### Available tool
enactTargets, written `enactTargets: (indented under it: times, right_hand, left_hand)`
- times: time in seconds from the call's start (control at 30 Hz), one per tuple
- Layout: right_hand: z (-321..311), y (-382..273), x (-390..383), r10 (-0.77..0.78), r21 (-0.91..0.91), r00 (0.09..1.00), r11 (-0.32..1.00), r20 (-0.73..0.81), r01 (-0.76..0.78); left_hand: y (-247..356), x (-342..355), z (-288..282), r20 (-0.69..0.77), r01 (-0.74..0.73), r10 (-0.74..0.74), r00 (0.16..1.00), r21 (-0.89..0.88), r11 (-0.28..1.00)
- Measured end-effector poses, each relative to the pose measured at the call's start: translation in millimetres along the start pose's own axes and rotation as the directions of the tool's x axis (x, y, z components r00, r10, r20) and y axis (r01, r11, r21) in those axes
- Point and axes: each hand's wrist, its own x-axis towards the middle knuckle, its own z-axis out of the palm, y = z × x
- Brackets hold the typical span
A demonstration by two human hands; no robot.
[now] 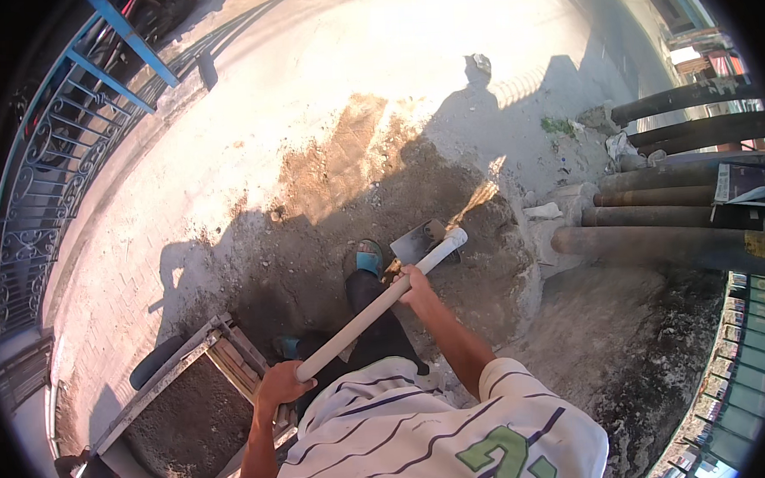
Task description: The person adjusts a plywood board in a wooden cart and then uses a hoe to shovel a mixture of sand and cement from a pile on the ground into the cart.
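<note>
A hoe with a long pale handle [353, 329] slants across the front of my body. My left hand [283, 384] is wrapped round its near end, at lower left. Farther up the handle, my right hand [413, 288] grips it below the white tip. The flat metal blade [410, 244] shows beside the handle's far end, over dark loose soil [480, 290]; whether it touches the soil I cannot tell. A teal sandal [368, 262] on my foot stands close to the blade.
At lower left is a cart [149, 398] with wooden boards, loaded with dark soil [189, 422]. Blue metal railings [43, 205] line the left. Large pipes [649, 216] lie on the right, with a green fence [751, 341] below them. Sunlit pale paving [322, 78] lies ahead.
</note>
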Motion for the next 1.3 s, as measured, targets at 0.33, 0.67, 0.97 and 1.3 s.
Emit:
enactTargets:
  times: [0.33,0.67,0.97,1.3]
  right_hand:
    - [56,-252,220,-0.339,-0.267,0.940,0.911,-0.047,0.315]
    - [146,-443,431,-0.643,-0.854,0.754,0.313,0.131,0.416]
    - [100,-317,439,-0.294,-0.941,0.946,0.337,-0.139,-0.034]
    - [51,-213,429,0.014,-0.664,1.000,0.747,-0.022,-0.025]
  left_hand:
    - [143,346,77,0.080,-0.177,0.221,0.972,-0.372,0.911]
    - [309,666,124,-0.107,-0.261,0.247,0.963,-0.596,0.759]
    - [270,559,124,0.029,0.057,-0.049,0.998,-0.586,0.808]
    - [218,482,115,0.177,0.276,-0.212,0.961,-0.568,0.776]
